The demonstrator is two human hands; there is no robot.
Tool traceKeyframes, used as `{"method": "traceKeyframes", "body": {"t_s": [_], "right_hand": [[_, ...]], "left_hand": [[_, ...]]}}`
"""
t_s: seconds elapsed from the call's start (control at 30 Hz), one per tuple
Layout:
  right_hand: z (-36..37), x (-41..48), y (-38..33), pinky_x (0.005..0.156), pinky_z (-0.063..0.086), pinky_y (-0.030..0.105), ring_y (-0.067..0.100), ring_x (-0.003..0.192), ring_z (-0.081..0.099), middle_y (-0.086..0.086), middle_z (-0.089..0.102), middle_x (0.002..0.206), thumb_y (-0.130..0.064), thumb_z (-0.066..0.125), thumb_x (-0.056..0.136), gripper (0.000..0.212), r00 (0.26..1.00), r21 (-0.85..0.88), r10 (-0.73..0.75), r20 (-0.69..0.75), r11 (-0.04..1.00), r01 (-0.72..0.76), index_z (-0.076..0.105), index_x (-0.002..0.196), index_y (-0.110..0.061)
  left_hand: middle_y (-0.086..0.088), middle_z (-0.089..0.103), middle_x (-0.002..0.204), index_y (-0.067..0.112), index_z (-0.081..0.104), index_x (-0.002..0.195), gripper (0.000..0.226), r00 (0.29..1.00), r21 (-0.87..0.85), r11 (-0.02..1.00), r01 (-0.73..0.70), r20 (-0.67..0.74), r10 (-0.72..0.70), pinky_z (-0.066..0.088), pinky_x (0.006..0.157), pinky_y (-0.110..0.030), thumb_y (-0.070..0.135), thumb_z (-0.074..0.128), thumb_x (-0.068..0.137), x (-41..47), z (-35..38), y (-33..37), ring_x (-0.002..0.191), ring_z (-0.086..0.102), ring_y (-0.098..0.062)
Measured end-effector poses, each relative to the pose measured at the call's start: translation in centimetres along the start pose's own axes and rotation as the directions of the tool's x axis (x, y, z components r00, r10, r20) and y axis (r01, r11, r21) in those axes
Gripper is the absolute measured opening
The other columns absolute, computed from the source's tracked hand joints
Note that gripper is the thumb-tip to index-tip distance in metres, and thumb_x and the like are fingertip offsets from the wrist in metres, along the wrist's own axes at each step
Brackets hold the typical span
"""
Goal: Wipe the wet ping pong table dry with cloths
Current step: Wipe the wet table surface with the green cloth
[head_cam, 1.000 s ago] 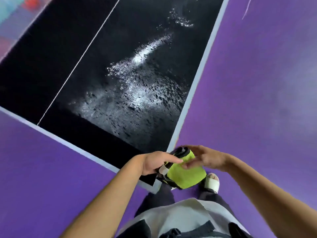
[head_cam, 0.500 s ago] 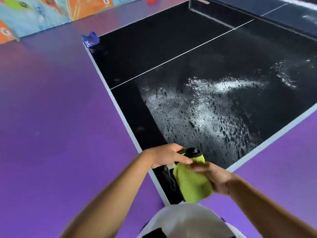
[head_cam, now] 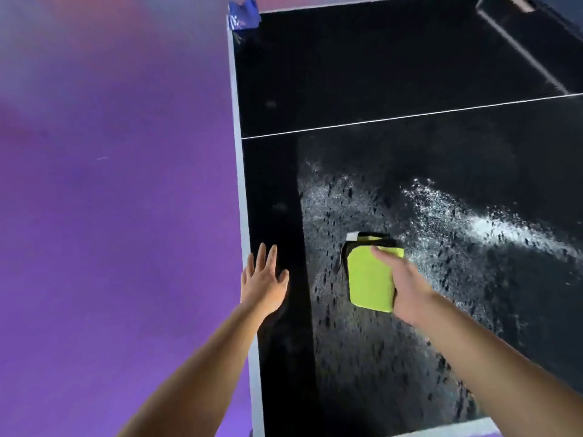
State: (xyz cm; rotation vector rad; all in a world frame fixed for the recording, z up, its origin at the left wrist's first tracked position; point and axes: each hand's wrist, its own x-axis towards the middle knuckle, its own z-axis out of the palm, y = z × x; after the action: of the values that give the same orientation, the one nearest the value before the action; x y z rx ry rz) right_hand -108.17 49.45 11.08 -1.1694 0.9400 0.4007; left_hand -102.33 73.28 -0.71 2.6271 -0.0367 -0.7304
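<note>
The black ping pong table point(head_cam: 378, 74) fills the right side of the head view, with a white line point(head_cam: 410, 116) across it. Water drops and a shiny wet streak point(head_cam: 492, 228) cover its near half. A lime-green cloth point(head_cam: 369, 279) with a black edge lies flat on the wet patch. My right hand point(head_cam: 407, 285) lies over the cloth's right side, fingers stretched across its top, pressing it down. My left hand point(head_cam: 263, 279) rests flat with spread fingers on the dry strip by the table's left edge.
A crumpled blue cloth point(head_cam: 244, 14) sits at the table's far left corner. The net point(head_cam: 520, 42) runs along the far right. Purple floor point(head_cam: 110, 216) lies to the left of the table's pale edge band.
Both hands held the green cloth in the air near the table corner. Now the cloth is down on the wet surface under my right hand, and my left hand has let go and moved to the table edge.
</note>
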Motion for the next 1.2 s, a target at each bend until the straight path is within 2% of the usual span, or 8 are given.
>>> {"method": "traceKeyframes", "body": {"t_s": [0.27,0.37,0.43,0.5,0.6,0.83,1.07,1.2], "right_hand": [[0.6,14.0,-13.6,0.075,0.051,0.034,0.027,0.085,0.062,0.001,0.066,0.084,-0.030,0.056,0.100,0.019,0.953,-0.290,-0.300,0.044,0.909,0.300,0.065,0.089,-0.018],[2.9,19.2,-18.2,0.057,0.041,0.028,0.021,0.072,0.052,-0.004,0.055,0.077,-0.034,0.046,0.101,0.016,0.773,-0.579,-0.629,0.081,0.602,0.550,0.058,0.094,-0.026],[4.3,23.9,-19.8,0.086,0.049,0.037,0.023,0.102,0.060,-0.003,0.064,0.111,-0.033,0.040,0.101,0.030,0.696,-0.769,-0.694,0.182,0.340,0.541,0.053,0.129,-0.032],[5.6,28.7,-19.9,0.120,0.022,0.048,0.024,0.145,0.033,-0.002,0.037,0.158,-0.038,0.037,0.103,0.050,0.790,-0.908,-0.577,0.206,0.189,0.375,0.032,0.152,-0.034],[8.3,33.9,-19.1,0.123,-0.008,0.048,0.016,0.154,-0.012,-0.008,-0.010,0.168,-0.053,0.024,0.103,0.063,0.875,-0.975,-0.436,0.212,-0.031,0.221,0.002,0.160,-0.035],[15.3,36.5,-20.9,0.122,-0.010,0.046,0.013,0.153,-0.017,-0.010,-0.015,0.166,-0.057,0.017,0.101,0.064,0.817,-0.892,-0.376,0.438,-0.295,0.342,-0.003,0.158,-0.037],[13.6,32.7,-16.3,0.122,-0.014,0.042,0.006,0.150,-0.023,-0.015,-0.019,0.164,-0.056,0.021,0.103,0.063,0.759,-0.784,-0.253,0.599,-0.377,0.493,-0.007,0.157,-0.042],[11.0,26.9,-9.9,0.121,-0.016,0.040,0.000,0.147,-0.024,-0.020,-0.018,0.163,-0.054,0.025,0.104,0.061,0.742,-0.748,-0.145,0.654,-0.270,0.606,-0.006,0.156,-0.045]], "left_hand": [[0.004,-0.006,0.167,0.026,0.003,0.162,0.066,0.951,0.124,0.985,0.117,-0.300,-0.075,-0.007,0.125,-0.033,0.051,0.008,0.101,1.6,4.8,0.4,0.156,0.001,-0.022],[0.000,0.016,0.167,0.026,0.017,0.161,0.061,0.921,0.131,0.983,0.125,-0.383,-0.066,0.005,0.125,-0.038,0.048,0.019,0.104,0.3,6.8,0.0,0.155,0.012,-0.022],[0.001,0.019,0.167,0.025,0.021,0.161,0.060,0.910,0.131,0.984,0.124,-0.411,-0.060,0.008,0.125,-0.039,0.047,0.023,0.104,0.0,7.2,-0.1,0.156,0.011,-0.020],[0.001,0.024,0.166,0.023,0.028,0.159,0.059,0.893,0.110,0.988,0.109,-0.448,-0.049,0.013,0.124,-0.042,0.044,0.029,0.103,0.0,7.0,0.1,0.155,0.016,-0.021],[-0.001,0.031,0.164,0.021,0.038,0.155,0.059,0.860,0.103,0.988,0.112,-0.508,-0.045,0.020,0.123,-0.045,0.042,0.035,0.100,0.3,7.2,0.2,0.153,0.025,-0.023],[-0.001,0.036,0.161,0.020,0.044,0.152,0.058,0.834,0.088,0.990,0.108,-0.551,-0.043,0.027,0.121,-0.049,0.040,0.040,0.097,0.7,7.3,0.1,0.151,0.030,-0.025],[0.000,0.030,0.163,0.022,0.038,0.155,0.059,0.853,0.086,0.991,0.106,-0.521,-0.046,0.016,0.125,-0.044,0.042,0.036,0.099,0.7,7.4,-0.1,0.154,0.021,-0.025],[0.000,0.028,0.164,0.025,0.032,0.157,0.060,0.870,0.094,0.986,0.140,-0.486,-0.077,0.013,0.126,-0.043,0.045,0.031,0.101,0.5,7.6,-0.2,0.155,0.016,-0.022]]}}
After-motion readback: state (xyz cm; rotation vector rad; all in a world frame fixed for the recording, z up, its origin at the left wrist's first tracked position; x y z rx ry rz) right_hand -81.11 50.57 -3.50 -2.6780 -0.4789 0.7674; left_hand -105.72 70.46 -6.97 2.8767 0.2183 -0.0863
